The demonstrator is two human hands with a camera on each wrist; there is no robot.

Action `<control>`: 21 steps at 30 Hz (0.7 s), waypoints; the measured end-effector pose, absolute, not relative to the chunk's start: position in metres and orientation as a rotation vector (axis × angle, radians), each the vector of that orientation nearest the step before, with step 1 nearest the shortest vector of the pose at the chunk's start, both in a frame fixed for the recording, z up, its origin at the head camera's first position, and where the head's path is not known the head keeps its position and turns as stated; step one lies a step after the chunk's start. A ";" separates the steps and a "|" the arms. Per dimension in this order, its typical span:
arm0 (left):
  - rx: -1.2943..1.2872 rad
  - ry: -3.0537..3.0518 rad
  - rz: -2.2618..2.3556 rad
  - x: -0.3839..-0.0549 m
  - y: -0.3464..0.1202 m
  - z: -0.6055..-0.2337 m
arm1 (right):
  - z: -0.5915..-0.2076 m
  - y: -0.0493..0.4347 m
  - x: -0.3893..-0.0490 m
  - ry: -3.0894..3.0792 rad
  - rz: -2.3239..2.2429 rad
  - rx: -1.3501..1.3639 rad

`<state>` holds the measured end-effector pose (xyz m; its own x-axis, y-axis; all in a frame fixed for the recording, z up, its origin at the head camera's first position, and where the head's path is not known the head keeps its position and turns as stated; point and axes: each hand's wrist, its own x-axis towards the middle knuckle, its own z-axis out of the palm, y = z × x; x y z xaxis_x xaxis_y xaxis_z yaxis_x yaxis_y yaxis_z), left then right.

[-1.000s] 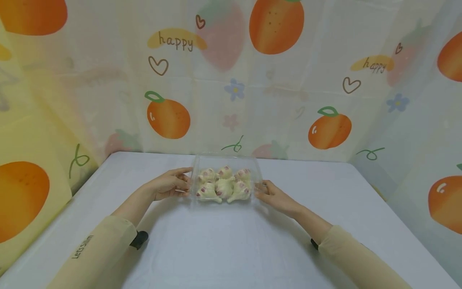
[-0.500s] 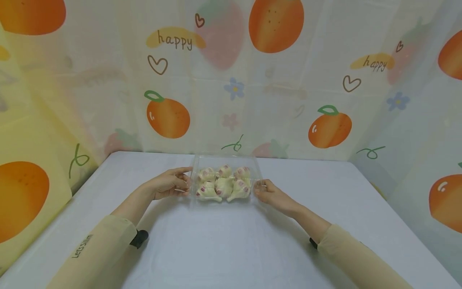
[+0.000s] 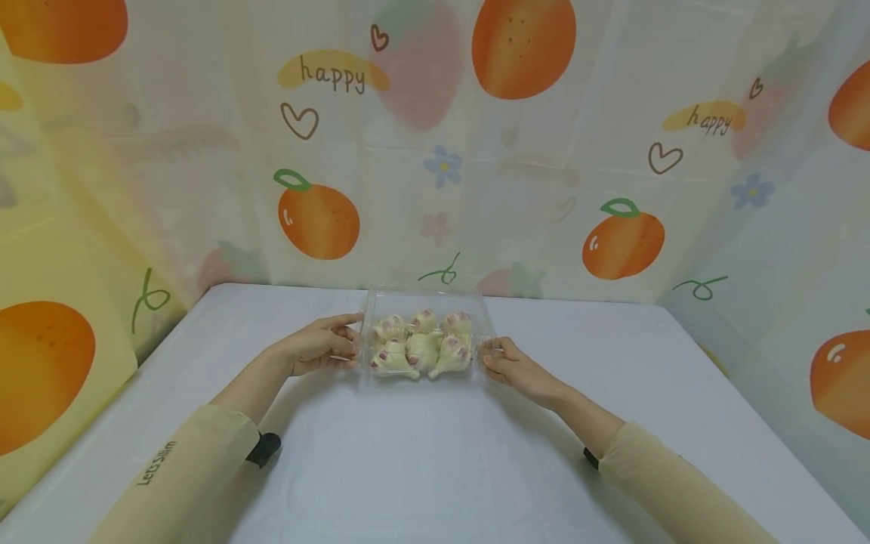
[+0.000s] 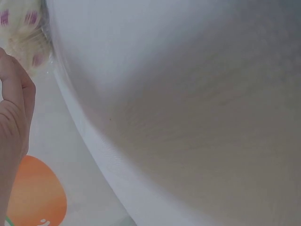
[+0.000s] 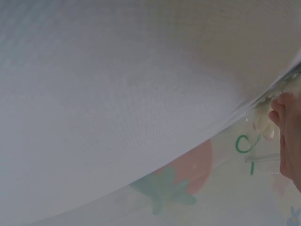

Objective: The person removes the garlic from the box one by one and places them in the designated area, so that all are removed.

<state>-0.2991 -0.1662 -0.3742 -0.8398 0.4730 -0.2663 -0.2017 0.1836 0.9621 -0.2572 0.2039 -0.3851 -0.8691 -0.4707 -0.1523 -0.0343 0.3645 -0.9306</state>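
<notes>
A clear plastic box (image 3: 430, 300) stands near the back middle of the white table in the head view. Inside lie several cream garlic-like bulbs (image 3: 423, 351) with purple patches, grouped in two rows. My left hand (image 3: 319, 347) holds the box's left side, its index finger stretched along the edge and the other fingers bent. On the opposite side my right hand (image 3: 519, 372) grips the box with curled fingers. The left wrist view catches part of my left hand (image 4: 14, 103) beside the bulbs; the right wrist view shows my right hand (image 5: 289, 132) at the box. Some fingertips are hidden.
The white tabletop (image 3: 435, 461) spreads in front of the box and to both sides. Behind it hangs a curtain (image 3: 394, 196) printed with oranges and strawberries. More printed cloth encloses the left and right sides.
Both hands and the box stay in nearly the same place. My right fingers shift slightly against the box's right side.
</notes>
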 end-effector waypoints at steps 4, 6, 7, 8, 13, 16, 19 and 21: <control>0.266 1.954 1.693 -0.299 -0.166 -0.374 | -0.385 0.205 -0.257 2.223 -1.522 -0.440; 0.266 1.955 1.691 -0.300 -0.166 -0.374 | -0.385 0.206 -0.256 2.217 -1.526 -0.442; 0.267 1.953 1.690 -0.300 -0.166 -0.374 | -0.385 0.206 -0.256 2.211 -1.530 -0.443; 0.271 1.951 1.691 -0.300 -0.166 -0.374 | -0.385 0.206 -0.256 2.206 -1.535 -0.443; 0.273 1.946 1.691 -0.300 -0.166 -0.373 | -0.387 0.207 -0.256 2.188 -1.551 -0.444; 0.277 1.949 1.685 -0.299 -0.166 -0.372 | -0.387 0.207 -0.256 2.200 -1.543 -0.457; 0.275 1.952 1.685 -0.298 -0.166 -0.372 | -0.388 0.207 -0.257 2.213 -1.536 -0.471; 0.269 1.960 1.681 -0.298 -0.165 -0.371 | -0.388 0.206 -0.256 2.228 -1.542 -0.465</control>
<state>-0.2979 -0.1655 -0.3712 -0.8350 0.4812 -0.2670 -0.1907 0.2021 0.9606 -0.2555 0.2059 -0.3885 -0.8689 -0.4782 -0.1274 -0.0491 0.3395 -0.9393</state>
